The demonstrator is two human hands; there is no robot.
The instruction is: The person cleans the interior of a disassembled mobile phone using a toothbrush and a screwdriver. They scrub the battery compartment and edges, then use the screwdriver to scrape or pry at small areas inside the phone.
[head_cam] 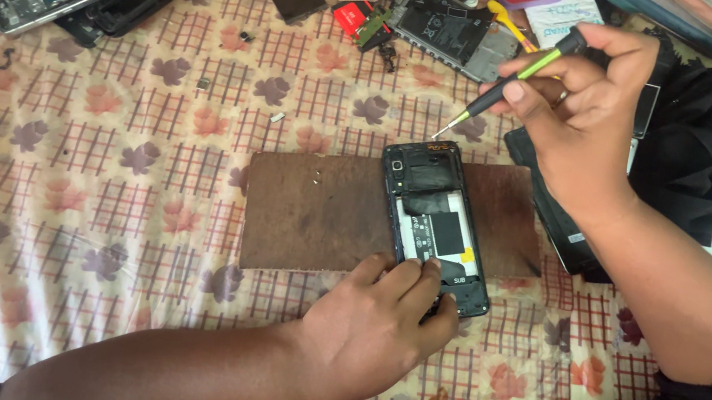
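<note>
Fingers (pixel 420 275) of the left hand (pixel 375 325) press down on the near end of an opened phone (pixel 435 226), pinning it rather than gripping it, while the phone lies lengthwise on a brown board (pixel 316 213) set on the counter's patterned cloth (pixel 94 189). Up above it, the right hand (pixel 576 111) is clenched around a slim screwdriver (pixel 510 82) (green and black handle), whose tip hangs just beside the phone's far end, too close to tell if it touches. Other stripped phones and parts (pixel 439 24) lie scattered along the far edge of the cloth.
</note>
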